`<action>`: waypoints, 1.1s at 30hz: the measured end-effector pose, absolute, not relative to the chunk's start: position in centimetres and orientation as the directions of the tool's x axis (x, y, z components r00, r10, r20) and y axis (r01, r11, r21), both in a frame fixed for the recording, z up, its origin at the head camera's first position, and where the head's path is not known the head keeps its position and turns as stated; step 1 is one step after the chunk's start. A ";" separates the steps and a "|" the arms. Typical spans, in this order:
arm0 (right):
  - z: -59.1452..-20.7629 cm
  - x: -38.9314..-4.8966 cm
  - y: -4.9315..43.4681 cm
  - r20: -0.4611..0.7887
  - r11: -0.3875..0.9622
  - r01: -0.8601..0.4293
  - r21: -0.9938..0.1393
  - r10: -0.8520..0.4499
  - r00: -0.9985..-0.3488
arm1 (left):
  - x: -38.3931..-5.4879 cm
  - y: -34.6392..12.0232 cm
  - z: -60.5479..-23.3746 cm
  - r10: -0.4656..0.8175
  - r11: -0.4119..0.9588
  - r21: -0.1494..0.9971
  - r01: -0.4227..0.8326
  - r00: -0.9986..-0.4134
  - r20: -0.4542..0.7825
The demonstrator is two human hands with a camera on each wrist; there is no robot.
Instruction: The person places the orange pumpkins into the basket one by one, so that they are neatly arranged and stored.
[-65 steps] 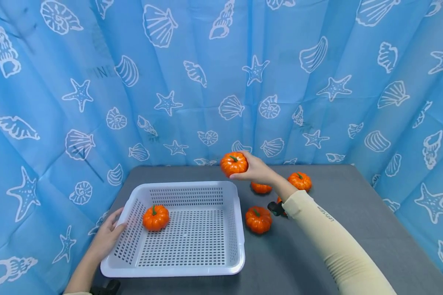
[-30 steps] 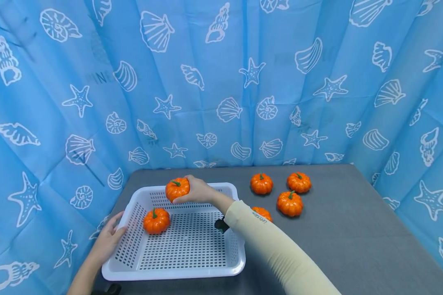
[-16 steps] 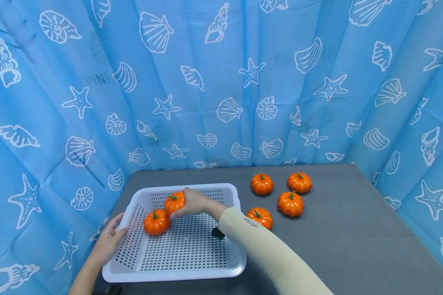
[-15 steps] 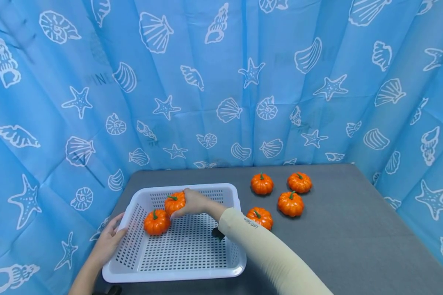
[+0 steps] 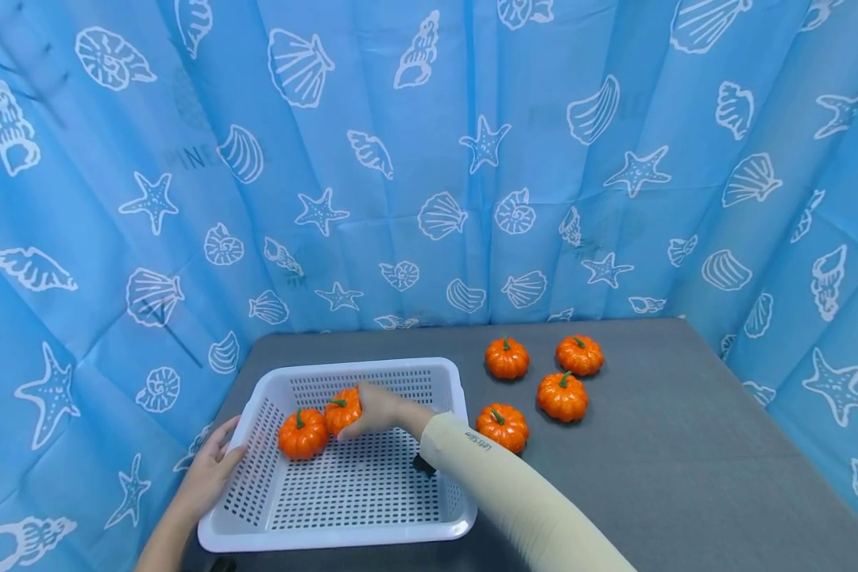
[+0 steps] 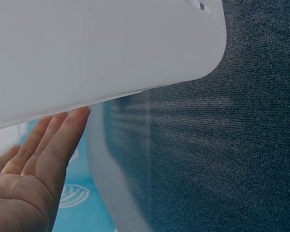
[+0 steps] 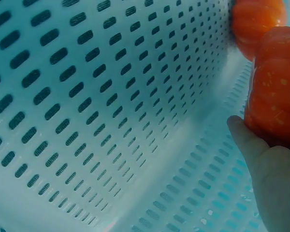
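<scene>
My right hand (image 5: 373,411) grips a small orange toy pumpkin (image 5: 342,409) with a green stem, low inside the white perforated basket (image 5: 329,539). In the right wrist view the thumb (image 7: 251,145) lies against the held pumpkin (image 7: 278,87); the other fingers are hidden. A second pumpkin (image 5: 303,434) sits just to its left on the basket floor. My left hand (image 5: 210,470) is at the basket's left rim. In the left wrist view its fingers (image 6: 63,140) are nearly straight, tips touching the basket's edge (image 6: 106,92).
Several more orange pumpkins stand on the grey table (image 5: 658,445) right of the basket, the nearest pumpkin (image 5: 503,427) close to its right wall. A blue shell-print curtain (image 5: 400,159) hangs behind the table and along its sides.
My right hand has carried the pumpkin from above the table behind the basket, leftward over the basket, then down beside the other pumpkin. The left hand stays at the rim.
</scene>
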State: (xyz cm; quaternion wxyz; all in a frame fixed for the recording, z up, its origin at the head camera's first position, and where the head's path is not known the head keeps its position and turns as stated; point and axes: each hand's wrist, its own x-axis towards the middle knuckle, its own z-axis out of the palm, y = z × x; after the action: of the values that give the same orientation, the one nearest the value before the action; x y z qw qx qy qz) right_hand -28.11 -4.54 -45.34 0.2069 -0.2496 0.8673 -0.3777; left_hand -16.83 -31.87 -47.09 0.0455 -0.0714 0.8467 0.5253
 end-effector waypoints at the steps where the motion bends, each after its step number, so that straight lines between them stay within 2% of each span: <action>1: -45.5 -28.1 -4.6 -0.174 0.597 -0.273 -0.754 -0.583 -0.794 | -16.8 -31.9 -47.1 -0.074 0.439 0.882 -0.168 -0.986 -0.151; 9: -46.3 -27.3 -5.0 -0.211 0.648 -0.247 -0.720 -0.544 -0.812 | -16.9 -31.9 -46.9 -0.083 0.441 0.870 -0.220 -0.975 -0.204; 16: -47.1 -27.2 -5.2 -0.189 0.658 -0.300 -0.691 -0.565 -0.803 | -16.8 -32.0 -47.0 -0.089 0.446 0.863 -0.237 -0.971 -0.220; 23: -47.5 -27.3 -5.3 -0.235 0.755 -0.328 -0.568 -0.531 -0.814 | -17.0 -32.0 -47.0 -0.077 0.436 0.874 -0.214 -0.977 -0.200; 33: -47.3 -27.3 -5.7 -0.255 0.814 -0.340 -0.470 -0.494 -0.831 | -17.0 -31.9 -47.1 -0.082 0.450 0.874 -0.187 -0.982 -0.168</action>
State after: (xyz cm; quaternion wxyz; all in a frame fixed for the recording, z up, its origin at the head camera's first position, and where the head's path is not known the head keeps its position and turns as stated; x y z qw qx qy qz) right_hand -27.25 -5.71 -47.26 0.1861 -0.2232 0.9341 -0.2073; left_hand -16.96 -31.94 -47.06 0.0506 -0.0789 0.8498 0.5187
